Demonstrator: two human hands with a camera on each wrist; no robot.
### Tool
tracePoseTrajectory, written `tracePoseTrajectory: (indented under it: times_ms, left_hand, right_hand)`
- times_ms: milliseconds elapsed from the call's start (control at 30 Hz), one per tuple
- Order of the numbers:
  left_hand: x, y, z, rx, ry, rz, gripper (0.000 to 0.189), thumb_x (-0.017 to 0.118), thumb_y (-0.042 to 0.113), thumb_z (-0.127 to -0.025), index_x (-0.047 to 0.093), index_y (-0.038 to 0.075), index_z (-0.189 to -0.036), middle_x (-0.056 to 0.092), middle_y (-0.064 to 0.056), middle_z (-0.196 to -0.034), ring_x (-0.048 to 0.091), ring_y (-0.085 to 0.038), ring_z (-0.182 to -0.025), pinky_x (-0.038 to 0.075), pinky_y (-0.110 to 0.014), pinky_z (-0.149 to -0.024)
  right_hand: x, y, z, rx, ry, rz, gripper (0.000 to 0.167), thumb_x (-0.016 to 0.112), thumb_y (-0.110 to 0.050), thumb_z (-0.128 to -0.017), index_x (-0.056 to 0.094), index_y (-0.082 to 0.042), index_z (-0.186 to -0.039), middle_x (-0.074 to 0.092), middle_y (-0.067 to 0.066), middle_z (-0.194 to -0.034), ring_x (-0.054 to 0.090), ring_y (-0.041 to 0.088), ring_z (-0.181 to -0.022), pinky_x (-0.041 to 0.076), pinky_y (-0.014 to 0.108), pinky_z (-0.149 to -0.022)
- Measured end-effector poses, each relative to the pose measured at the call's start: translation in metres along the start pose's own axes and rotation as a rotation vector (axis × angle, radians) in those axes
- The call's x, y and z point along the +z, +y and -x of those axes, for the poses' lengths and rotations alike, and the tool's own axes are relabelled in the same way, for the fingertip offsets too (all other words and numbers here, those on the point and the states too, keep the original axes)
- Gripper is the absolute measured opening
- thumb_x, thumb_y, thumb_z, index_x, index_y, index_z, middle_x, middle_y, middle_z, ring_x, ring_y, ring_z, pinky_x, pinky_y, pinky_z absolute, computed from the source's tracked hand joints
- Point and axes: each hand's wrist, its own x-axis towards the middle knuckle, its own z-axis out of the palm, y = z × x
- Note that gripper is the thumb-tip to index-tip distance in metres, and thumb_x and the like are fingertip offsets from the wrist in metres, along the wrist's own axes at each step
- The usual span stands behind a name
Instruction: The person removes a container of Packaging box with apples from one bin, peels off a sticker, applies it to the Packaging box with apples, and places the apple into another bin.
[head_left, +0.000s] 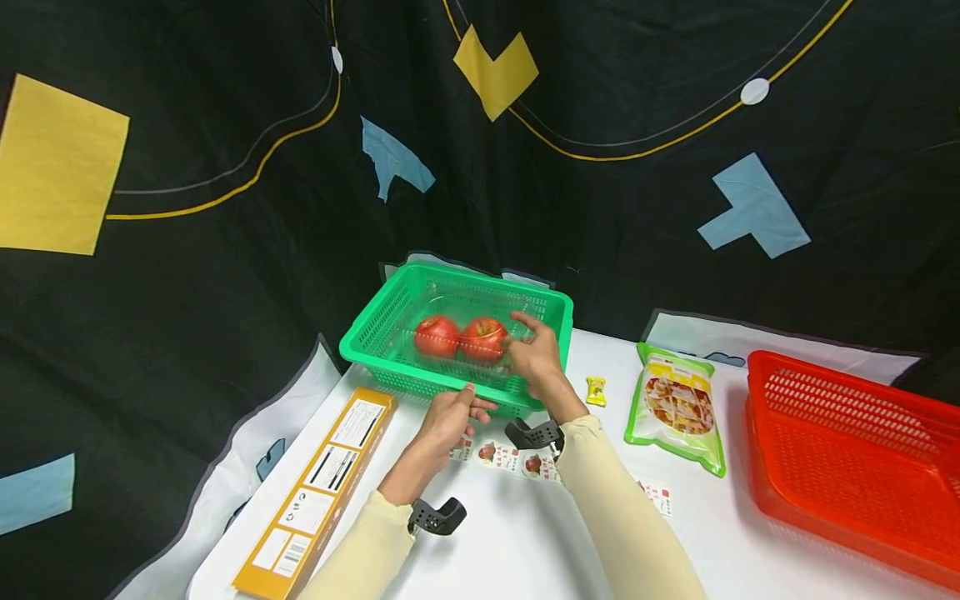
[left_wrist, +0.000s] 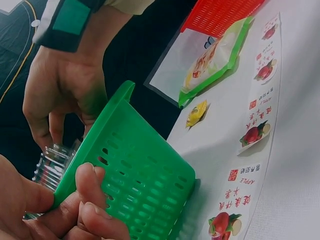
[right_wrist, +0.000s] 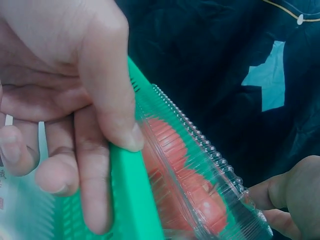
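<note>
My left fingers [left_wrist: 91, 185] pinch the green basket [head_left: 408, 377] | clear box [right_wrist: 200, 169] of apples [head_left: 483, 339]: 9 o'clock from nearer right fingers [head_left: 531, 324], spread, grip unclear | long axis roughly 9-to-3

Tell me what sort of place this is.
Probably a staged work or filming set-up: a black cloth backdrop carries stuck-on coloured shapes, and before it stands a white table with a green basket holding apples in a clear box.
</note>
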Motion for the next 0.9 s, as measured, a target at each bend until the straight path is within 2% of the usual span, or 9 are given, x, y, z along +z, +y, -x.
tracePoseTrajectory:
  times_ms: [233, 333, 467, 633, 800, 900]
  left_hand:
    - [0.001, 0.001, 0.0, 0.002, -0.014, 0.009, 0.051, 0.034, 0.032, -0.108, 0.071, -0.003, -0.104, 0.06, 0.0, -0.076, 0.043, -0.01, -0.056, 0.035, -0.024, -0.047]
    - [0.0, 0.0, 0.0, 0.005, -0.012, 0.01, 0.051, 0.033, 0.032, -0.108, 0.071, -0.003, -0.104, 0.06, 0.0, -0.076, 0.043, -0.01, -0.055, 0.036, -0.024, -0.047]
    - [0.0, 0.0, 0.0, 0.011, -0.014, 0.008, 0.051, 0.033, 0.031, -0.108, 0.072, -0.002, -0.104, 0.059, 0.0, -0.075, 0.043, -0.01, -0.055, 0.036, -0.025, -0.047]
    - [-0.001, 0.0, 0.001, 0.002, -0.024, 0.013, 0.05, 0.035, 0.032, -0.108, 0.072, -0.002, -0.106, 0.06, 0.0, -0.077, 0.043, -0.01, -0.056, 0.036, -0.025, -0.048]
    - [-0.003, -0.001, 0.001, 0.009, -0.027, 0.005, 0.051, 0.035, 0.034, -0.108, 0.071, -0.002, -0.107, 0.06, 0.0, -0.078, 0.043, -0.01, -0.056, 0.035, -0.024, -0.048]
    - [-0.003, -0.002, 0.0, 0.011, -0.031, 0.009, 0.052, 0.034, 0.034, -0.108, 0.07, -0.004, -0.108, 0.059, -0.001, -0.077, 0.043, -0.01, -0.056, 0.034, -0.024, -0.047]
  right_hand:
    - [-0.008, -0.006, 0.005, -0.011, 0.001, -0.046, 0.051, 0.06, 0.002, -0.09, 0.055, -0.016, -0.138, 0.06, 0.017, -0.089, 0.063, 0.037, -0.085, 0.058, 0.041, -0.067]
    - [-0.011, -0.009, 0.008, -0.013, -0.007, -0.064, 0.052, 0.06, 0.001, -0.091, 0.053, -0.015, -0.14, 0.061, 0.018, -0.095, 0.064, 0.041, -0.089, 0.058, 0.04, -0.067]
    - [-0.016, -0.012, 0.013, -0.021, -0.007, -0.07, 0.052, 0.061, 0.0, -0.091, 0.054, -0.016, -0.14, 0.061, 0.018, -0.101, 0.066, 0.038, -0.088, 0.058, 0.038, -0.065]
    - [-0.024, -0.013, 0.018, -0.037, -0.011, -0.084, 0.052, 0.06, 0.0, -0.091, 0.054, -0.014, -0.14, 0.062, 0.018, -0.095, 0.065, 0.036, -0.08, 0.058, 0.037, -0.064]
    - [-0.033, -0.015, 0.024, -0.045, -0.017, -0.111, 0.054, 0.058, 0.002, -0.09, 0.053, -0.013, -0.142, 0.059, 0.014, -0.089, 0.062, 0.034, -0.082, 0.057, 0.037, -0.065]
    - [-0.039, -0.016, 0.027, -0.052, -0.017, -0.108, 0.053, 0.057, 0.001, -0.09, 0.053, -0.014, -0.141, 0.058, 0.016, -0.091, 0.062, 0.036, -0.086, 0.057, 0.037, -0.066]
